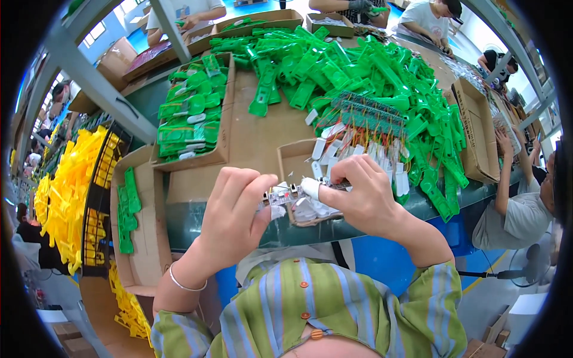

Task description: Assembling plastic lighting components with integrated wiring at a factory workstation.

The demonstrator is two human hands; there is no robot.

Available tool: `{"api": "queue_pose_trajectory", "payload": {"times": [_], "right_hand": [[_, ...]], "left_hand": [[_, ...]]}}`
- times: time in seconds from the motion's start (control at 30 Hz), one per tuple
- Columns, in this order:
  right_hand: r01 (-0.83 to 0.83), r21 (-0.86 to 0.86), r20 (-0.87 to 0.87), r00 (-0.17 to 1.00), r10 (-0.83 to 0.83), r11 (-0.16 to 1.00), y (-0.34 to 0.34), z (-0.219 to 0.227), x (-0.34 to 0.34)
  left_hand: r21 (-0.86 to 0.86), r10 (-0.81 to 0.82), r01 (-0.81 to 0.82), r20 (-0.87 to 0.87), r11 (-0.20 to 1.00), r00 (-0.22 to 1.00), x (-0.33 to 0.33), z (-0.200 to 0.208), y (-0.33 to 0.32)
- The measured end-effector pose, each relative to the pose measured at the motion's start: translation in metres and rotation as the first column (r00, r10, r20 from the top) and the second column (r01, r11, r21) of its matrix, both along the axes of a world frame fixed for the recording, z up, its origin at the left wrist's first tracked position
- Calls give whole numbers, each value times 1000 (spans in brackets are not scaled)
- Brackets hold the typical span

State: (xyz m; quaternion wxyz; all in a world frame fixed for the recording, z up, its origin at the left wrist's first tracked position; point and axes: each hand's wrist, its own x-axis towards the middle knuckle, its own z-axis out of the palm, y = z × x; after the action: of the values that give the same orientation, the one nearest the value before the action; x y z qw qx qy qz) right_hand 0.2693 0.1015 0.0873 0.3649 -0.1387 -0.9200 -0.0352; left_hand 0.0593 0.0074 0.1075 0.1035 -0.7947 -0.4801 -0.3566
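Green-topped and crowded, the workbench (197, 224) runs across the view under grey frame bars, with other people seated along its far and right sides.

Nearest, both hands meet just above the bench's front edge. The left hand (233, 209) curls its fingers shut around one end of a small white circuit part (279, 194), thumb pressed under it. The right hand (364, 194), one fingertip wrapped in white tape, pinches the other end of the same part, fingers closed. A silver bangle (186, 285) circles the left wrist.

Directly beneath the hands sits a small open cardboard tray (293, 161) holding a few white pieces; their number cannot be told. To the left, lower than the benchtop, a long cardboard box (140, 250) holds three or four green plastic pieces (126, 209). Beside it a black wire crate (95, 197) overflows with yellow plastic parts (68, 185), too many to count.

Farther on, a cardboard box (224, 128) on the bench is filled with stacked green shells (188, 116) with white inserts. Right of it lie white tabs on coloured wires (358, 143) and a dark green strip of boards (367, 113). Beyond spreads a large loose heap of green plastic handles (358, 65), uncountable. One more cardboard box (477, 134) stands at the right edge, and three stand at the far side.
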Motion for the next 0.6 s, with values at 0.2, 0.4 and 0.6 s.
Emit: {"api": "queue_pose_trajectory", "payload": {"times": [0.2,0.4,0.6], "right_hand": [[-105,-16,-50,993,104,994,-46,-11,-20],[-136,-121,11,990,138,983,-66,-17,-29],[-108,-206,31,993,117,973,-77,-11,-44]], "left_hand": [[-509,-34,442,627,739,778,-30,-7,-46],[-371,-41,611,833,700,552,-39,-32,-70],[-114,49,-38,92,993,995,-33,-20,-95]]}}
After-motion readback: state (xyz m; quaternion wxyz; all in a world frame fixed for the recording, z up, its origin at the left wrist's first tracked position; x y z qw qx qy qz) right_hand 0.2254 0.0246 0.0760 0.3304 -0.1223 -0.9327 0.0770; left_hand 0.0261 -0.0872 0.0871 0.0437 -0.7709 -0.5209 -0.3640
